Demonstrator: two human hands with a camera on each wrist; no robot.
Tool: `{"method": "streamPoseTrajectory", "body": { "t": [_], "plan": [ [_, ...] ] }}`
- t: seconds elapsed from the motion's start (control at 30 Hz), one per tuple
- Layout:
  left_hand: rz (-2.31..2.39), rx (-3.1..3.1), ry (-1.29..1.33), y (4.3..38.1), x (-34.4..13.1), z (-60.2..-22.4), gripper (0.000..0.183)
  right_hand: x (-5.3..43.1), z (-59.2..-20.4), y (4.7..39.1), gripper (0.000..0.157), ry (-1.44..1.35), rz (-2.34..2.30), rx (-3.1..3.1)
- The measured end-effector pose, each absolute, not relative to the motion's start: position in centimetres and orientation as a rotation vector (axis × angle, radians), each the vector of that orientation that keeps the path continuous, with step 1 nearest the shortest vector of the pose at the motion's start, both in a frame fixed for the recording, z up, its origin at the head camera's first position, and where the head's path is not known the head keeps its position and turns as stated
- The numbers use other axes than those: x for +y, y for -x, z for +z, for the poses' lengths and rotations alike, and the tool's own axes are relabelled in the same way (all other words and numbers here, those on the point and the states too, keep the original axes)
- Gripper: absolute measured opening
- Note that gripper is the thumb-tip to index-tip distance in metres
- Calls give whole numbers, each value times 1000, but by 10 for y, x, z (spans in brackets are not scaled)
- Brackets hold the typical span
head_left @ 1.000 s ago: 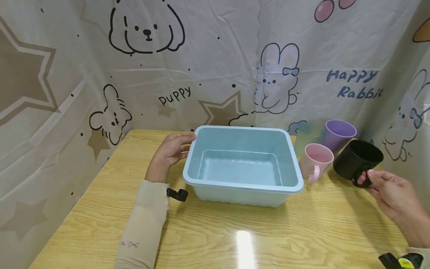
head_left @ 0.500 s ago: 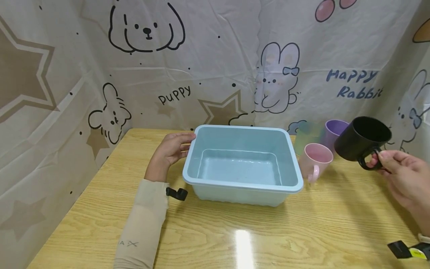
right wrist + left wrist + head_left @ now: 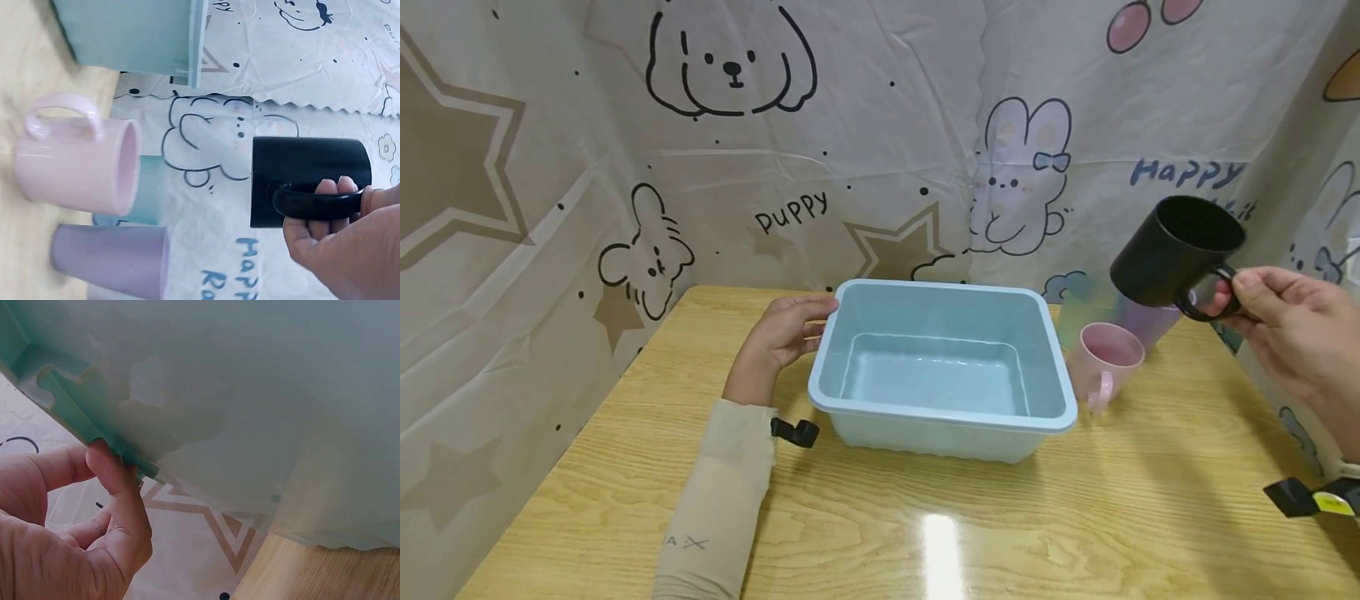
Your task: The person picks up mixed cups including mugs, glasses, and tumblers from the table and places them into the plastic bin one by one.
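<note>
In the head view my right hand (image 3: 1300,329) holds a black mug (image 3: 1176,250) by its handle, up in the air over the cups at the right. The right wrist view shows fingers curled through that handle, the mug (image 3: 306,162) well apart from the cups. My left hand (image 3: 784,333) grips the left rim of a light blue plastic basin (image 3: 940,437), which stands on the table with nothing inside. Seen from the left wrist, thumb and fingers pinch the basin's rim (image 3: 69,403) from its outer side.
Right of the basin stand a pink mug (image 3: 1105,362), a purple cup (image 3: 1150,321) partly hidden behind the black mug, and a translucent greenish cup (image 3: 1082,308). A printed cloth (image 3: 880,167) hangs behind the wooden table (image 3: 865,533).
My right hand has lifted the black mug off the table, first up and slightly right, then further up and left. The left hand and the basin have stayed put.
</note>
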State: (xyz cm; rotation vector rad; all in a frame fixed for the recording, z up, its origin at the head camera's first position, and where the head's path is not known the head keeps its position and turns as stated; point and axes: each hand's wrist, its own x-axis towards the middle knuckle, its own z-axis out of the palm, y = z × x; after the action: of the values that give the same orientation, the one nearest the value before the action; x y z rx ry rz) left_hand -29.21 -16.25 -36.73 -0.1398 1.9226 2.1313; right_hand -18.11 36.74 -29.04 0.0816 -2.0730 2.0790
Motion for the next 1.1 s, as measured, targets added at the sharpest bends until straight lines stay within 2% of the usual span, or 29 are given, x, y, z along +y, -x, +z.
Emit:
{"method": "streamPoseTrajectory", "body": {
  "t": [0.23,0.53,1.1],
  "plan": [
    [2135,1925,151,291,-165,-366,33,347,-261,207,22,-75,1978,-2229],
    [2149,1914,161,291,-166,-365,28,310,-239,236,25,-248,2267,-2144],
    [2145,1911,167,291,-165,-366,33,249,-243,266,23,-574,2328,-2136]
  ]
}}
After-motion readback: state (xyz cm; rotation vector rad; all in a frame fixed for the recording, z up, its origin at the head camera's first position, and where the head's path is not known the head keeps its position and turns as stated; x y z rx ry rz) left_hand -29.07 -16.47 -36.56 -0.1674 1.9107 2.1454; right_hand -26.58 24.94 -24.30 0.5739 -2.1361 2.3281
